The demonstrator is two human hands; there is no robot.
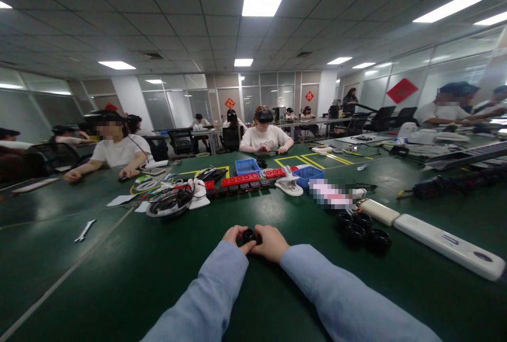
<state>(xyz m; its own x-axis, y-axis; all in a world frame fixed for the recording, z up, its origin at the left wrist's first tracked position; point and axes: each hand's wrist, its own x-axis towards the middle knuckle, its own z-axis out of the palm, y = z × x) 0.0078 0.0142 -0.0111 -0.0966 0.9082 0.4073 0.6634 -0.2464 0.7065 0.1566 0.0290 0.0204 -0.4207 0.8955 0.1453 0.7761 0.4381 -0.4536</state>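
Observation:
Between my two hands is a small round black part with a ring-like top, too small to name more exactly. My left hand grips it from the left, thumb toward me. From the right side my right hand closes on the same part, and its fingertips are partly hidden behind it. Both hands are close to the green tabletop; whether the part touches the table I cannot tell. To the right of my hands lie several black rings, similar in colour to the held part.
A wrench lies at the left. Ahead are coiled cables, a row of red and black blocks, blue trays and a white stand. A long white device lies right. A person sits opposite.

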